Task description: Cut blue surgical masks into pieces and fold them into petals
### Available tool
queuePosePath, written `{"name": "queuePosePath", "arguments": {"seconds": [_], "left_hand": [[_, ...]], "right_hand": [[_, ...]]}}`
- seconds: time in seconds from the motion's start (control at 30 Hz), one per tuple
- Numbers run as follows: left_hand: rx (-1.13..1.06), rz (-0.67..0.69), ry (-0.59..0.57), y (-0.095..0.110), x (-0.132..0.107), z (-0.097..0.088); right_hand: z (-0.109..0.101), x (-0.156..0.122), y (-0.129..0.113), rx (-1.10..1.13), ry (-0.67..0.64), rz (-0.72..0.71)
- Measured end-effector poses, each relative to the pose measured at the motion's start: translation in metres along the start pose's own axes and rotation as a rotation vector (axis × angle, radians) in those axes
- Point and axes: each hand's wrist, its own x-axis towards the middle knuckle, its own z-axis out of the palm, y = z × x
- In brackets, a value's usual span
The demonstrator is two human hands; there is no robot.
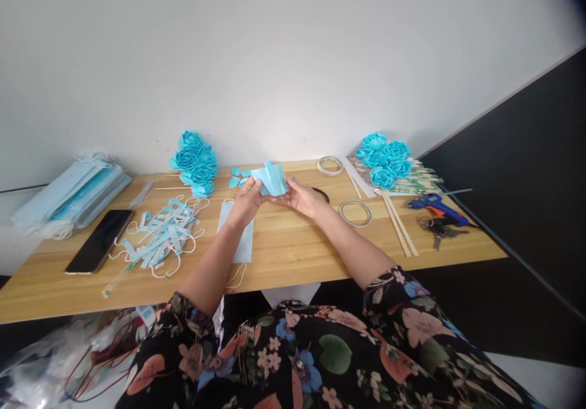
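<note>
Head view — left fingers (257, 185), right fingers (282, 200) gripping blue sheet (271, 180) — label (147, 315) below illegible.

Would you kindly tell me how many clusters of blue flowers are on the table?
2: the left cluster lies towards the table's back, right of the stacked masks; the right cluster, also towards the back, left of the glue gun. No others show.

Wall (274, 61): diffuse light, palest near the centre
Tabletop (293, 250): evenly bright, faint soft shadows
Mask piece (271, 180): clearly lit, fine detail soft
Plastic bag (50, 360): lower left, pale highlights, blurred
Upper right corner: black vignette
Sleeves (416, 317): stretched by the wide lens
</note>
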Motion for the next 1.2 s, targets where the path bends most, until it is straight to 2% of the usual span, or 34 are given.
{"name": "queuePosePath", "arguments": {"seconds": [0.17,0.3,0.37,0.47,0.57,0.7,0.77,0.9,1.07,1.2], "left_hand": [[0.065,-0.069,0.104,-0.008,0.004,-0.010],[0.175,-0.089,0.288,-0.013,0.005,-0.016],[0.182,-0.076,0.294,-0.013,0.004,-0.017],[0.053,-0.205,0.117,-0.010,0.002,-0.013],[-0.104,-0.378,-0.016,-0.007,0.002,-0.007],[-0.191,-0.354,0.018,-0.004,0.003,-0.004],[-0.176,-0.318,0.068,-0.005,0.005,-0.007],[-0.168,-0.253,0.122,-0.008,0.007,-0.013],[-0.194,-0.198,0.085,-0.009,0.008,-0.012],[-0.127,-0.170,0.093,-0.010,0.006,-0.012]], "right_hand": [[-0.010,0.004,-0.010,-0.037,0.234,-0.209],[-0.004,-0.001,-0.018,-0.223,0.352,-0.420],[0.001,-0.006,-0.019,-0.346,0.369,-0.510],[0.007,-0.015,-0.017,-0.604,0.309,-0.598],[0.011,-0.020,-0.010,-0.945,0.165,-0.699],[0.013,-0.017,0.006,-1.195,-0.123,-0.855],[0.013,-0.014,0.012,-1.239,-0.188,-0.883],[0.011,-0.011,0.016,-1.258,-0.182,-0.857],[0.011,-0.013,0.012,-1.208,-0.165,-0.861],[0.013,-0.017,0.007,-1.157,-0.050,-0.784]]}}
